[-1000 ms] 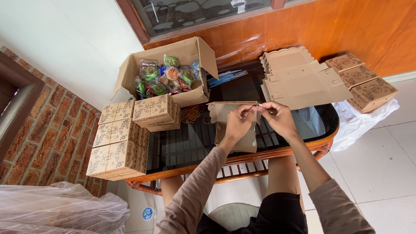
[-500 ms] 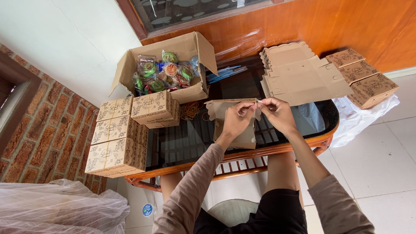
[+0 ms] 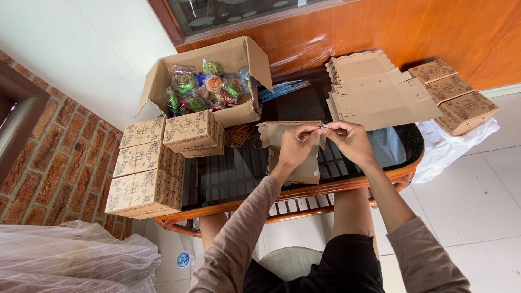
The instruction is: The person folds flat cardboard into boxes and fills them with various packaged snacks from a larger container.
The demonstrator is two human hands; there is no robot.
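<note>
My left hand (image 3: 296,146) and my right hand (image 3: 350,140) both grip the top flaps of a half-folded brown cardboard box (image 3: 304,172) held over the glass table (image 3: 228,173). The fingertips of the two hands meet at the box's upper edge. A stack of flat unfolded box blanks (image 3: 374,92) lies just beyond my right hand. A pile of rubber bands (image 3: 239,134) rests to the left of the box.
An open carton of wrapped snacks (image 3: 206,89) stands at the back left. Folded printed boxes are stacked at the table's left (image 3: 146,173) and at the right (image 3: 456,103). A white plastic bag (image 3: 456,146) lies right, a clear one (image 3: 70,260) lower left. A brick wall (image 3: 49,152) is on the left.
The hands stay on the box's top flaps, with the fingers working closer together. The view has shifted slightly.
</note>
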